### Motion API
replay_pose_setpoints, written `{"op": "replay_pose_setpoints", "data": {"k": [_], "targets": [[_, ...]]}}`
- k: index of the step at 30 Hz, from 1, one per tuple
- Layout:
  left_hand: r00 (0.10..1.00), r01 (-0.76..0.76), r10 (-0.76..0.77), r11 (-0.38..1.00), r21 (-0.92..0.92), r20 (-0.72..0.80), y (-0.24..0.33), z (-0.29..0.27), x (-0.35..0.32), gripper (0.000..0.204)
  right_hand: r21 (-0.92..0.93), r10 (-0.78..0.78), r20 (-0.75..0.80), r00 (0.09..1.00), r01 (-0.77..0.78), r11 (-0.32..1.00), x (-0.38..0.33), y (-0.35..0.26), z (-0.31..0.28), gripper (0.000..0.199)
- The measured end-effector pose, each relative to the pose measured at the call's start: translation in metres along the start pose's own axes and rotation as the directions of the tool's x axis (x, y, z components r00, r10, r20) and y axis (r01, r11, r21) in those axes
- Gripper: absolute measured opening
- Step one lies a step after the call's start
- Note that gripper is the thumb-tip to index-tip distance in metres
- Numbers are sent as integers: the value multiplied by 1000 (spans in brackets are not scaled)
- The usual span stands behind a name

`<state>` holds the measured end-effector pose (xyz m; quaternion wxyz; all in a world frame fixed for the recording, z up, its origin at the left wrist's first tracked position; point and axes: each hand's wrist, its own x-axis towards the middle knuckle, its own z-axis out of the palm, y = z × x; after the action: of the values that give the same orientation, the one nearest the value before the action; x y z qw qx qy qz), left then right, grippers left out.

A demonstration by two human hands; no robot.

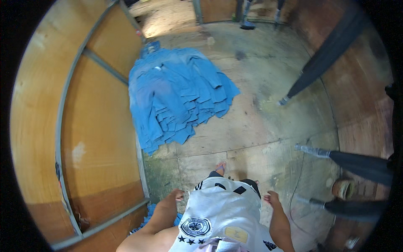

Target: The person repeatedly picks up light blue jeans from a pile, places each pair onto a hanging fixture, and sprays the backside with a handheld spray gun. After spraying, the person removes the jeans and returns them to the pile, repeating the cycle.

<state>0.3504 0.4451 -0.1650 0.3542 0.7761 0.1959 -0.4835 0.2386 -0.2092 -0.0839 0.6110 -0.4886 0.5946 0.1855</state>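
White shirt fills the lower centre of the frame, round dark crest and a row of black stars on it, dark shorts showing past its hem. We see the left hand just left of the shirt, fingers curled loosely inward, nothing visible in its hold. Right hand hangs just right of the shirt, fingers likewise bent; nothing seen in it either. Both are small and partly turned away, so we can't tell how far open they are.

Main item: a broad pile of blue garments, upper left of centre on the floor, well apart from both hands. We note many layers, sleeves and hems fanned toward the lower right. More blue cloth shows at lower left, beside the left forearm. One foot in a thong sandal sits below the frame's centre.

Left side: wooden panels in a grey metal frame. Right side: dark sleeve-like wrapped poles with pale ends, a thin cable on the floor, and a roundish container, probably a tin or pot; dim there.
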Motion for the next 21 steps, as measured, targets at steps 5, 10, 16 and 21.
{"op": "replay_pose_setpoints", "data": {"k": [5,10,16,21], "targets": [[877,-479,447,837,262,177,160,5,93,30,290,50,-690,722,212,933,-91,106,-137,25],[647,-683,463,705,191,606,363,-48,183,13,635,86,-593,801,399,661,-153,218,-63,31],[965,-221,251,613,759,79,531,-52,162,26,482,381,-598,705,-64,874,-151,384,205,34],[950,-305,187,405,862,249,538,66,105,32,966,635,173,753,-255,39,-222,470,375,30]]}}
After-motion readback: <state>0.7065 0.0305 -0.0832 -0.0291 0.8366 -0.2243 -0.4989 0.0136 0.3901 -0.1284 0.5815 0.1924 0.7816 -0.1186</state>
